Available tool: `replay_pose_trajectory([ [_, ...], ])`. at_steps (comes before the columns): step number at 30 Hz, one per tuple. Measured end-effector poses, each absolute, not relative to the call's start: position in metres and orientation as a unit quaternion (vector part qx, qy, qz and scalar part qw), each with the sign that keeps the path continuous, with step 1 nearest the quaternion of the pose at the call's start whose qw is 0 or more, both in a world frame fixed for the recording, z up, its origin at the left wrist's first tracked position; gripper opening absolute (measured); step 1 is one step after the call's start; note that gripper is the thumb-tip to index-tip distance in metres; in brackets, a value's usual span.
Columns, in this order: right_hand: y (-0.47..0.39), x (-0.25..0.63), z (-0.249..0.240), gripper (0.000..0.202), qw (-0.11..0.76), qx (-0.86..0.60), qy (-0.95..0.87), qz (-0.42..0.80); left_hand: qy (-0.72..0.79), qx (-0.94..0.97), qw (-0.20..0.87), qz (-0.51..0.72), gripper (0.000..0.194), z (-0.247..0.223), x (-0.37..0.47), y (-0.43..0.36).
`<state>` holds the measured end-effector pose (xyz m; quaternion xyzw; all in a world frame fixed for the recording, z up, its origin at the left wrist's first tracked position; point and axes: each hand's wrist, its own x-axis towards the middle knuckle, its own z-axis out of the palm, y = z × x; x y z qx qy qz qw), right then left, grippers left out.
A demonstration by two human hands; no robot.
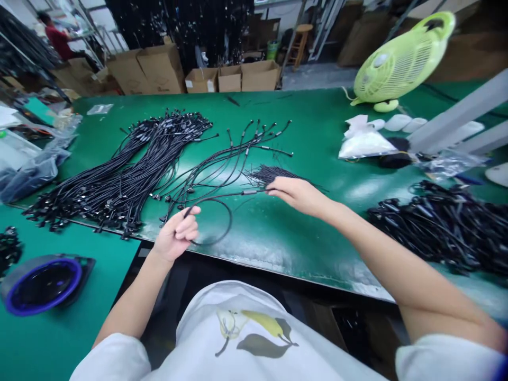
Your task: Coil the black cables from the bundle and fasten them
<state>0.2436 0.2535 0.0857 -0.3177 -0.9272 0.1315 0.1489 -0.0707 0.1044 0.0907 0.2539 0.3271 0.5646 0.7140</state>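
A black cable (231,218) curves in a loop between my two hands, above the green table. My left hand (179,233) is closed around one part of it near the table's front edge. With its fingers pinched together, my right hand (291,193) is at the cable's other end, just past a small grey sleeve (249,192). Right behind my right hand lies a bunch of thin black ties (273,173). Several loose cables (222,153) spread out behind the looped one, and a large pile of straight cables (138,169) lies to the left.
Bundled black cables (444,227) lie at the right. A green fan (400,63) stands at the back right near a white plastic bag (365,140). A blue-rimmed round container (43,286) is at lower left. Cardboard boxes (226,78) stand beyond the table; a person (59,37) sits far left.
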Motion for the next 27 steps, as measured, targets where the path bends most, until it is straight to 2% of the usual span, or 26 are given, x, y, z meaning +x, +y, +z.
replay_pose_trajectory([
  [5, 0.241, 0.265, 0.049, 0.036, 0.214, -0.361, -0.889, 0.183, 0.32, 0.161, 0.655, 0.665, 0.025, 0.103, -0.084, 0.099],
  [11, 0.243, 0.289, 0.041, 0.036, 0.24, -0.442, -0.856, 0.119, 0.341, 0.184, 0.666, 0.637, 0.024, 0.098, -0.084, 0.101],
  [13, 0.231, 0.285, 0.043, 0.035, 0.192, -0.459, -0.866, 0.06, 0.365, 0.207, 0.656, 0.628, 0.02, 0.093, -0.077, 0.107],
  [15, 0.208, 0.271, 0.05, 0.03, 0.094, -0.432, -0.896, 0.03, 0.405, 0.261, 0.616, 0.623, 0.016, 0.087, -0.061, 0.113],
  [17, 0.179, 0.253, 0.062, 0.024, 0.008, -0.334, -0.94, 0.074, 0.453, 0.362, 0.559, 0.593, 0.019, 0.08, -0.036, 0.117],
  [18, 0.167, 0.244, 0.069, 0.022, -0.008, -0.276, -0.954, 0.117, 0.47, 0.425, 0.536, 0.558, 0.022, 0.076, -0.023, 0.117],
  [20, 0.154, 0.232, 0.084, 0.02, 0.027, -0.199, -0.958, 0.206, 0.474, 0.533, 0.528, 0.46, 0.025, 0.069, 0.0, 0.113],
  [22, 0.158, 0.228, 0.094, 0.022, 0.118, -0.211, -0.931, 0.272, 0.434, 0.572, 0.577, 0.39, 0.028, 0.064, 0.014, 0.105],
  [25, 0.175, 0.226, 0.088, 0.019, 0.282, -0.299, -0.847, 0.338, 0.381, 0.502, 0.653, 0.42, 0.03, 0.061, 0.02, 0.1],
  [27, 0.18, 0.22, 0.073, 0.026, 0.35, -0.33, -0.778, 0.405, 0.38, 0.435, 0.666, 0.472, 0.029, 0.062, 0.022, 0.102],
])
